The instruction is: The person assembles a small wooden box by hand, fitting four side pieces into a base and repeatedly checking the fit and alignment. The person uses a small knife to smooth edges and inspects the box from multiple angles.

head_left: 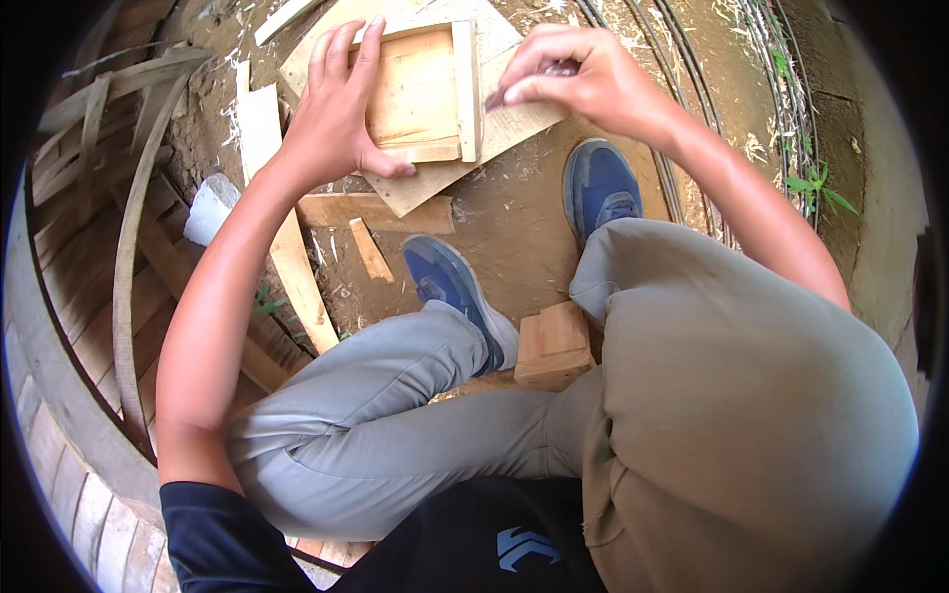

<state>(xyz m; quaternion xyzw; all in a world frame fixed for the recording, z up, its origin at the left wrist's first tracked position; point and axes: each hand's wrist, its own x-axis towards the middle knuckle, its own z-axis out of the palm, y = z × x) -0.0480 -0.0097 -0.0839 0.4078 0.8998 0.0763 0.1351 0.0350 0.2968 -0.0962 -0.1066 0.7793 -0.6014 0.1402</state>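
Note:
A shallow wooden box (467, 94) with low raised sides rests on a flat wooden board (524, 133) on the ground. My left hand (336, 114) grips the box from its left side, fingers spread over the far part and thumb at the near edge. Just right of the box, my right hand (583, 79) is closed in a pinch around a small dark piece (496, 99), whose tip points at the box's right side. Most of that piece is hidden by my fingers, so its kind does not show.
Wood strips (287, 247) and an offcut (371, 249) lie on the dirt floor. A wooden block (554, 346) sits between my legs, near my blue shoes (603, 183). Curved wooden slats (129, 237) stand at left, beside a white lump (211, 210). Dark rods (682, 59) run along the right.

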